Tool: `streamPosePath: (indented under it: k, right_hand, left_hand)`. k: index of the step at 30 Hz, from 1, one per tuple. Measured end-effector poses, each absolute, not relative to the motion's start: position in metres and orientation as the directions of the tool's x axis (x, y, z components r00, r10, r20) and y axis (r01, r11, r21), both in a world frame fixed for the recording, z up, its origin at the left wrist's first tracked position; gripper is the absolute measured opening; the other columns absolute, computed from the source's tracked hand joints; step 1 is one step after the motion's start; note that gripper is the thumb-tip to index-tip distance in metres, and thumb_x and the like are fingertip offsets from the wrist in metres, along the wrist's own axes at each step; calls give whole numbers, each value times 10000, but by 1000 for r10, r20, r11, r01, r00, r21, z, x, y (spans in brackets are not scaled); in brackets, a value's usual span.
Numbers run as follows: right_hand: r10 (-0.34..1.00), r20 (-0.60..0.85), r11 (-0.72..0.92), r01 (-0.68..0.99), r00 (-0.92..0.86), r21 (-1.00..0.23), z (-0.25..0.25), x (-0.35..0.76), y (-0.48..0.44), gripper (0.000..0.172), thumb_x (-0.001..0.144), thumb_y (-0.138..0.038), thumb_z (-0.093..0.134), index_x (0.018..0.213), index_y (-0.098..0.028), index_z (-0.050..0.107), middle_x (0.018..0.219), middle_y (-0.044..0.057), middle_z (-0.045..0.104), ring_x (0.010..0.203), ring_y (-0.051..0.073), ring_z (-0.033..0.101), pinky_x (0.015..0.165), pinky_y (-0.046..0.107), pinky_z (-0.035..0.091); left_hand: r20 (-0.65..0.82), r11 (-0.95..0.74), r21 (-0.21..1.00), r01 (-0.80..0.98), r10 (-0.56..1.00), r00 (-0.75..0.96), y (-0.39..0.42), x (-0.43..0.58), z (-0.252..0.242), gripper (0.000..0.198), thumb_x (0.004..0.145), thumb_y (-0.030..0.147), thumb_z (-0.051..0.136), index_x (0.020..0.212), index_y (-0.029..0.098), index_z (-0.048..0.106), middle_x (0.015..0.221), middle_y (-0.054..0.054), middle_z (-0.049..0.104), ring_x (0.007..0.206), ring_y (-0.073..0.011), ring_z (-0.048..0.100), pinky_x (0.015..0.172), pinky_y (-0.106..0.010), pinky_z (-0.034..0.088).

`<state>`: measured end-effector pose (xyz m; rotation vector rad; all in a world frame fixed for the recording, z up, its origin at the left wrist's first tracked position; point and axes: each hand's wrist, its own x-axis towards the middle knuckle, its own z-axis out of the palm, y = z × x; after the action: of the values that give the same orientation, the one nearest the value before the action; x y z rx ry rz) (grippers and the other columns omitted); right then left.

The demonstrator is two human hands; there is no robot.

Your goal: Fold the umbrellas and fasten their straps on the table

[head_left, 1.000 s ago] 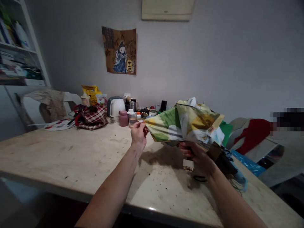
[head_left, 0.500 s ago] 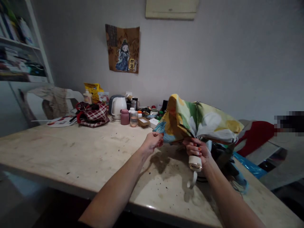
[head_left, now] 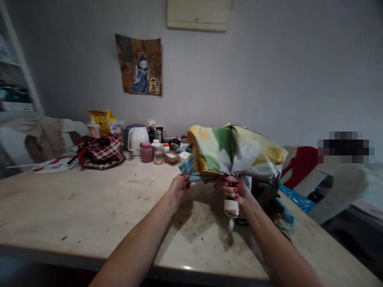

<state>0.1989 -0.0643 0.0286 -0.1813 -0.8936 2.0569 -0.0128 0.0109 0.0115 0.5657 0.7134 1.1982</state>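
A folding umbrella (head_left: 239, 153) with a yellow, green and white floral canopy is held above the table, its fabric loose and partly spread. My right hand (head_left: 235, 189) is wrapped round its shaft just under the canopy. Below that fist the white handle (head_left: 231, 208) with gold rings points down, a pale wrist strap dangling from it. On the left side, my left hand (head_left: 181, 185) pinches the blue edge of the canopy between thumb and fingers. The far side of the umbrella is out of sight.
Along the wall stand a white kettle (head_left: 137, 139), a pink jar (head_left: 146, 152), a clear bottle (head_left: 158, 154) and small boxes. A plaid bag (head_left: 103, 152) lies at the left. Dark items and blue plastic (head_left: 296, 198) are on the right, by a chair (head_left: 344, 191).
The view has turned slightly right, so things appear further left. The yellow left-hand part of the canopy has folded in, while both hands keep their hold on the umbrella.
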Motion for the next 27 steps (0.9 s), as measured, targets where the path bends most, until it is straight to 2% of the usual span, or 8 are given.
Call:
streamPosePath:
  k: [4,9,13,16,19,21,23,27]
  right_hand:
    - [791,180,-345,-668,-585,-659,31,197,-64,316,795,-150,645,663,-154,359,587,-61,424,366,-15,262,292,51,234]
    - [797,188,-348,-691,-574,-633,31,205,-62,339,826,-152,624,653,-161,332,565,-69,411,364,-12,254,307,46,249]
    - [784,167,-383,-678,-597,-627,29,212,-59,342,888,-175,551,645,-172,311,512,-73,378,355,3,258,321,65,299]
    - [787,183,-382,-699,-589,-604,28,212,-59,334,910,-183,525,647,-168,320,536,-61,409,369,5,305,320,67,306]
    - [806,227,-361,-757,-547,-545,29,210,-60,274,913,-154,520,675,-145,383,625,-37,473,404,-5,380,316,61,289]
    - [816,246,-349,-784,-524,-512,29,208,-60,199,908,-127,522,726,-126,443,648,-37,479,417,-7,411,314,60,281]
    - [821,241,-347,-789,-517,-507,30,206,-60,137,900,-116,531,774,-116,477,647,-45,467,416,-5,419,305,64,271]
    - [836,215,-345,-787,-506,-511,31,201,-61,160,875,-111,555,744,-121,463,631,-53,442,401,0,407,290,74,270]
  left_hand:
    - [-11,51,726,-686,998,62,4,-13,23,254,664,167,706,818,198,507,684,71,594,544,-44,543,522,-153,405]
    - [147,-150,731,-666,987,-60,-1,-15,32,388,598,290,767,750,214,417,524,130,460,343,-20,312,352,-155,186]
    - [155,-178,734,-655,983,-95,5,-19,30,365,599,291,755,698,203,415,477,130,405,352,-26,325,360,-154,230]
    - [170,-165,701,-694,984,-62,6,-18,30,334,628,329,729,740,200,442,543,102,488,434,-41,441,450,-161,367]
    - [256,-122,639,-760,965,60,-2,-12,31,388,565,234,758,853,194,501,813,11,660,719,-103,623,694,-240,506]
    - [315,-105,632,-768,940,131,-10,-6,31,498,485,104,755,922,192,533,973,-32,683,885,-140,638,814,-270,502]
    - [336,-112,655,-747,929,156,-17,-1,30,598,447,39,725,995,200,548,1055,-46,679,959,-160,629,854,-275,491]
    - [401,-222,671,-708,911,94,-20,7,25,691,477,65,737,1112,236,523,1171,-44,657,1043,-172,613,912,-294,478]
